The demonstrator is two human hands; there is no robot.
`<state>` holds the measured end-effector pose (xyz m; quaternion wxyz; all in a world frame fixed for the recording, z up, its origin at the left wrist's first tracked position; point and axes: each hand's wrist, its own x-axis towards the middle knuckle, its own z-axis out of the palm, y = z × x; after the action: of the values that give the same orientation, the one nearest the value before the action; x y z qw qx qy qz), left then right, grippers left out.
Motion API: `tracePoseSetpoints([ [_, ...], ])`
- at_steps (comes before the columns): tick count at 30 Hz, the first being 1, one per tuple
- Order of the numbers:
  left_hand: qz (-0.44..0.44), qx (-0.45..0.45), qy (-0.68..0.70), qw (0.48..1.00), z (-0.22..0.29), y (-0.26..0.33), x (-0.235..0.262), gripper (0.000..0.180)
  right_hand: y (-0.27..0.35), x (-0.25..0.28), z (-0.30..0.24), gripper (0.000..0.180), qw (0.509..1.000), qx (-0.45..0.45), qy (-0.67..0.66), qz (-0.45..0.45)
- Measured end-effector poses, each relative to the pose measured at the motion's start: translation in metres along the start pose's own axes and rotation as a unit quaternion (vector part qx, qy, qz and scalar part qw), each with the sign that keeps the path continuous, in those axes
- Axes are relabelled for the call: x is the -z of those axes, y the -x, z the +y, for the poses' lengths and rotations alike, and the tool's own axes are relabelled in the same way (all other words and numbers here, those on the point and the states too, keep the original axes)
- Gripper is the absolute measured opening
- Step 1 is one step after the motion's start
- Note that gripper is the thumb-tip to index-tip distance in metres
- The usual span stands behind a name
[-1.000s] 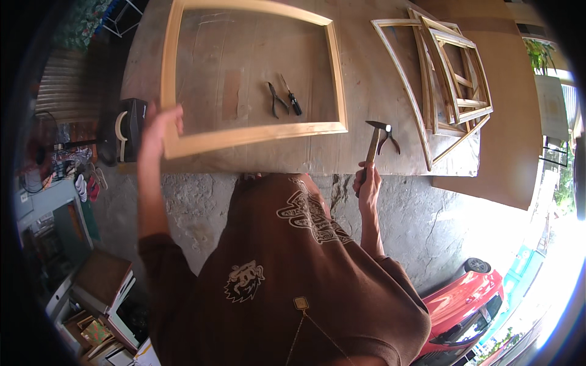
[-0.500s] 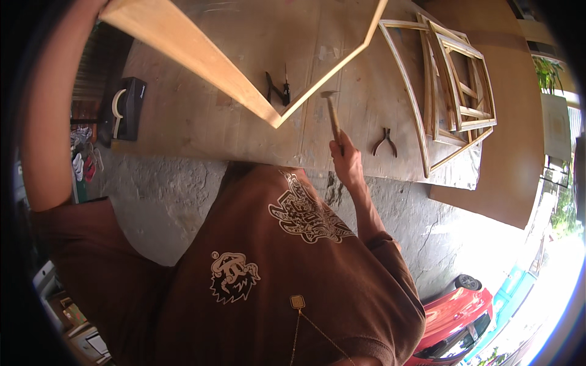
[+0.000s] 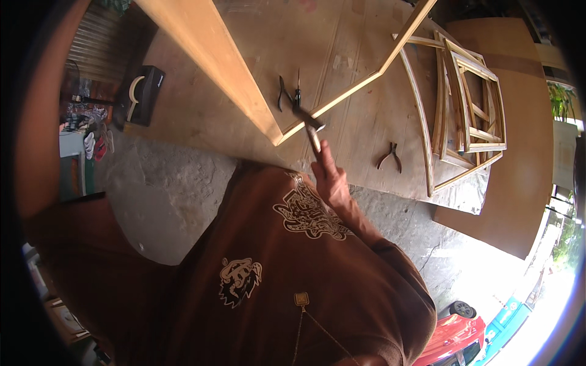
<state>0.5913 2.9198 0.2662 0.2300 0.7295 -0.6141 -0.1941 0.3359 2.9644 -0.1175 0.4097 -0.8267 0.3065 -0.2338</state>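
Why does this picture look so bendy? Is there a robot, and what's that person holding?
There's no robot, just a person using bare hands. A very wide camera on their head looks down, which makes straight edges curve. The right hand holds a hammer. The left arm goes up the picture's left side, but its hand is out of view. A big wooden frame is tilted over the table. On the table lie pliers, a screwdriver, a second pair of pliers and, at the right, a pile of thinner frames.
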Motion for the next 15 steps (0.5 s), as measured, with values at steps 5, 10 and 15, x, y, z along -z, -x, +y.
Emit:
tracePoseSetpoints([
  [5,0.007,-0.009,-0.022,1.000,0.007,0.003,0.001,0.023,-0.007,0.000,0.002,0.061,0.983,-0.119,0.089,-0.111],
  [10,0.014,-0.020,-0.052,0.998,0.015,-0.002,0.001,0.021,-0.025,0.024,-0.030,0.060,1.000,-0.020,0.006,0.008],
  [15,-0.016,0.061,0.018,0.998,0.035,0.000,0.009,0.022,-0.026,-0.008,0.022,0.062,0.986,-0.080,0.101,-0.103],
])
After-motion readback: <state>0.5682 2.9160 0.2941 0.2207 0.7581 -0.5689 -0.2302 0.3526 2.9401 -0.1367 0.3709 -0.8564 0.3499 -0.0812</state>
